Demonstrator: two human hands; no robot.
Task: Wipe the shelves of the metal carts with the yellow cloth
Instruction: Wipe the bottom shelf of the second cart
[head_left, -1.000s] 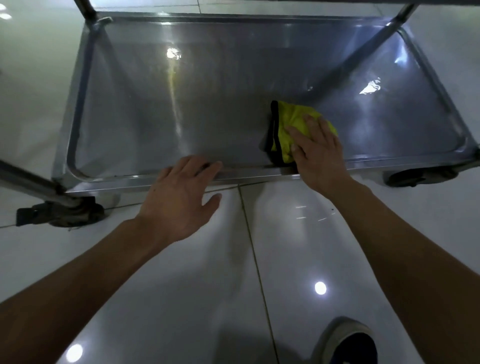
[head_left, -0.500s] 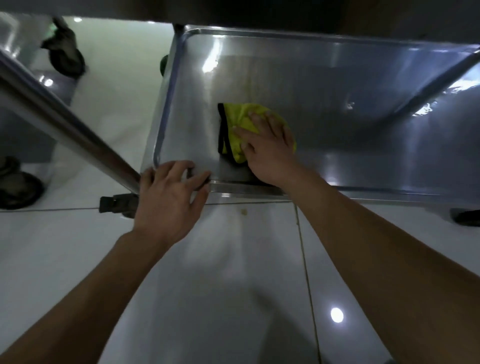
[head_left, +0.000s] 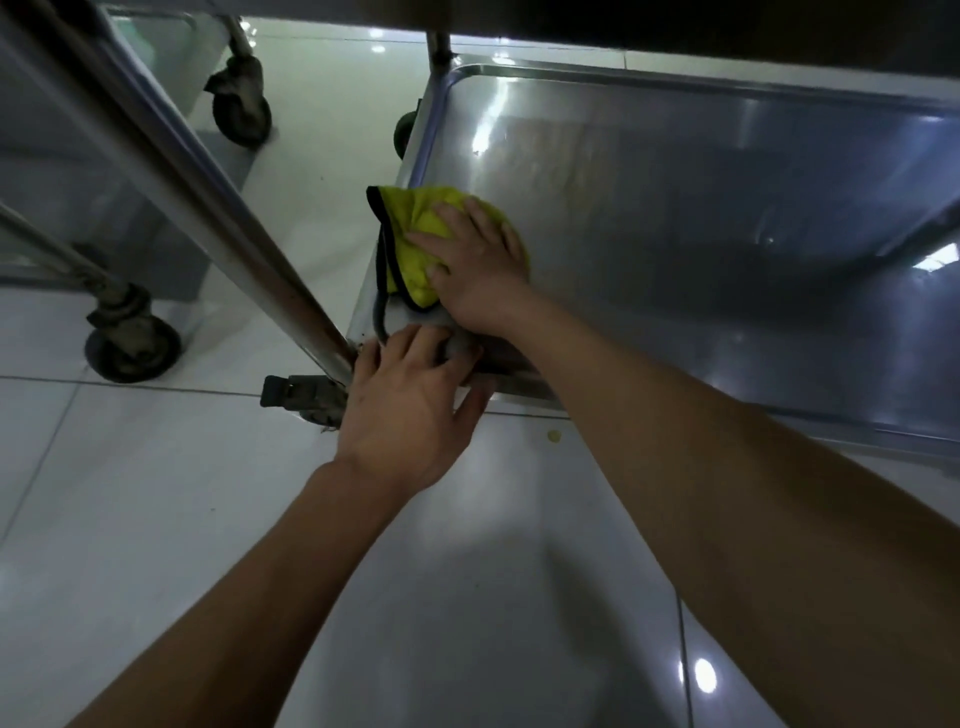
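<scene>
The bottom shelf (head_left: 675, 218) of a metal cart fills the upper right of the head view. A yellow cloth (head_left: 415, 223) with a dark hem lies at the shelf's left end, its edge lapping over the left rim. My right hand (head_left: 472, 265) presses flat on the cloth with fingers spread. My left hand (head_left: 410, 405) rests on the shelf's near left corner rim, fingers curled over the edge beside the cart's upright post (head_left: 208, 208).
A braked caster (head_left: 306, 400) sits under the near left corner. A second metal cart (head_left: 78, 182) stands to the left, with casters (head_left: 132, 345) on the glossy white tile floor (head_left: 156, 519). An upper shelf overhangs at the top.
My right hand has slid the cloth leftward along the shelf to its left end. My left hand has shifted left along the front rim to the corner by the post.
</scene>
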